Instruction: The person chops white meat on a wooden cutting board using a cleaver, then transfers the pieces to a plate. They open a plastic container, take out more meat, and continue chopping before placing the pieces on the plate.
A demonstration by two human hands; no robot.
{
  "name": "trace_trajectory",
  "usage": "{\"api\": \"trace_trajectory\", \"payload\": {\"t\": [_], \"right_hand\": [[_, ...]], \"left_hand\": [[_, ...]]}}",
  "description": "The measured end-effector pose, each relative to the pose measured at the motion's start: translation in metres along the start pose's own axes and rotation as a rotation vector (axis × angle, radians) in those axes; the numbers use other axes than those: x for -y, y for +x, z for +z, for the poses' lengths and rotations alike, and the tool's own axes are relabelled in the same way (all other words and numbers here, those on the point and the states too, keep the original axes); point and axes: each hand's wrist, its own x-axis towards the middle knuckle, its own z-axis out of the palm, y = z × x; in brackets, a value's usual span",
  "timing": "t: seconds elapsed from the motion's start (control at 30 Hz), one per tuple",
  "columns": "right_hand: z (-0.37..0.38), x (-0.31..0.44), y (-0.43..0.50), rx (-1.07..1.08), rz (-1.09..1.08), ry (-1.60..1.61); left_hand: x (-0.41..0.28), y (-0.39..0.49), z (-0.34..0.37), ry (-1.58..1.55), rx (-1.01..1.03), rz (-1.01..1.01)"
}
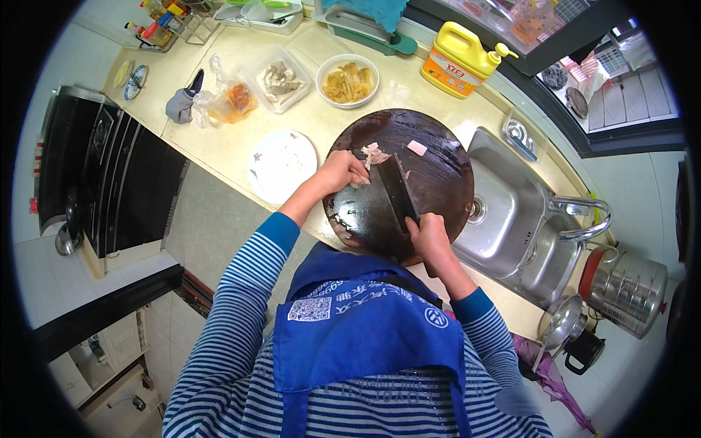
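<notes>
A round dark chopping board (438, 186) lies before me on the counter. My right hand (430, 235) grips the handle of a cleaver (402, 191), its broad dark blade low over the board. Left of the blade, my left hand (340, 171) has its fingers pinched together on a small pale piece of meat (360, 183), mostly covered by the fingertips. A small heap of sliced pale meat (375, 155) sits by the far end of the blade. One flat pink piece of meat (417, 148) rests apart, farther right on the board.
Left of the board is a white plate (282, 164) with crumbs. Behind stand a bowl of yellowish pickled vegetables (349, 85), a plastic container of greyish food (279, 79) and a yellow detergent jug (454, 63). A steel sink (504, 219) adjoins the board's right side.
</notes>
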Motion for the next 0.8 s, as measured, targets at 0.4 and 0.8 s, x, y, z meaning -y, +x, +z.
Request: {"api": "trace_trajectory", "payload": {"t": [0.4, 0.8], "right_hand": [[0.004, -0.008, -0.005, -0.035, -0.051, 0.013], [0.011, 0.0, -0.005, -0.011, -0.047, -0.02]], "left_hand": [[-0.007, -0.014, 0.016, 0.345, -0.35, 0.351], [0.013, -0.015, 0.033, 0.446, -0.363, 0.578]]}}
